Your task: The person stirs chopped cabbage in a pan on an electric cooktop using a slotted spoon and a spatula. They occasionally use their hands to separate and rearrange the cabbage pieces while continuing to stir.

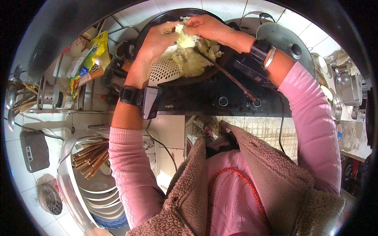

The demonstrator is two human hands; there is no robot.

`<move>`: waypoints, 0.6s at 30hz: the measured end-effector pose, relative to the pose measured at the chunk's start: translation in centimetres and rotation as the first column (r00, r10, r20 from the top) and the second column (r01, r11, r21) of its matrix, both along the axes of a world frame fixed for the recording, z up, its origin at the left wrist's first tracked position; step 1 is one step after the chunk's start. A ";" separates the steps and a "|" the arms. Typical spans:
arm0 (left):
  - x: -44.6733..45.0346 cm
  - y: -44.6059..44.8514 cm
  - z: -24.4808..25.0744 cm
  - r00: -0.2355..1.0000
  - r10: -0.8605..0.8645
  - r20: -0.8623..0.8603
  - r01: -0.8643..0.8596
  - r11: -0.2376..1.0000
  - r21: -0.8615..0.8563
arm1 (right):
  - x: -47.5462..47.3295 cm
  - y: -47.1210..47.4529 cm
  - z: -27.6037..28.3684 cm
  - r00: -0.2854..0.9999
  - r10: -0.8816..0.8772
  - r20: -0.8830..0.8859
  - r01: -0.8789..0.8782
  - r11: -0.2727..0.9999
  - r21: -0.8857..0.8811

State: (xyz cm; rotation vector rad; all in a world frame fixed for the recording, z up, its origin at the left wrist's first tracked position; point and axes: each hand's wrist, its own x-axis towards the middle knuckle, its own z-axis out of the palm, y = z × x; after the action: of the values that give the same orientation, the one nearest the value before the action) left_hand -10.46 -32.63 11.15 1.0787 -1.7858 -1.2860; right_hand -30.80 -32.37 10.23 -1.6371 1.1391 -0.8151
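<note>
Above a dark wok [171,14], my left hand [162,37] and my right hand [205,29] grip a pale yellow-green piece of leafy vegetable, probably cabbage [186,40], between them. Torn leaves [195,65] of the same kind lie in the wok below. A white perforated plastic basket [166,71] sits at the wok's near left, partly hidden by my left wrist. From among the leaves, a long rusty metal handle [227,73] slants out over the wok's near right rim. Its far end is hidden.
The wok stands on a black gas stove [192,103] with knobs. A glass-lidded pot [280,38] is at the far right. At left are a wire rack with food packets [96,59], bundled chopsticks [91,157] and plates [100,194]. Black cables [164,146] trail from both wrists.
</note>
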 end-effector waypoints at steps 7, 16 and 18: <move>-0.2 0.1 0.3 0.997 0.076 0.014 -0.075 0.996 -0.056 | 1.0 -1.1 -0.1 0.929 -0.090 -0.358 -0.075 0.904 -0.422; 0.4 -0.6 0.9 0.905 0.211 0.370 -0.014 0.883 -0.468 | 1.3 -2.6 0.4 0.945 -0.102 -0.311 -0.071 0.864 -0.498; 0.3 -0.8 1.0 0.940 0.161 0.300 -0.025 0.911 -0.411 | 1.7 -2.7 0.6 0.918 -0.195 -0.345 -0.050 0.806 -0.589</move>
State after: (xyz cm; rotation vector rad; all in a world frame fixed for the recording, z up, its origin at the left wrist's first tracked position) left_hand -10.16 -33.44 12.11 1.1680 -2.0959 -0.6567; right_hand -29.06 -35.11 10.87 -2.3734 1.3085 -0.9864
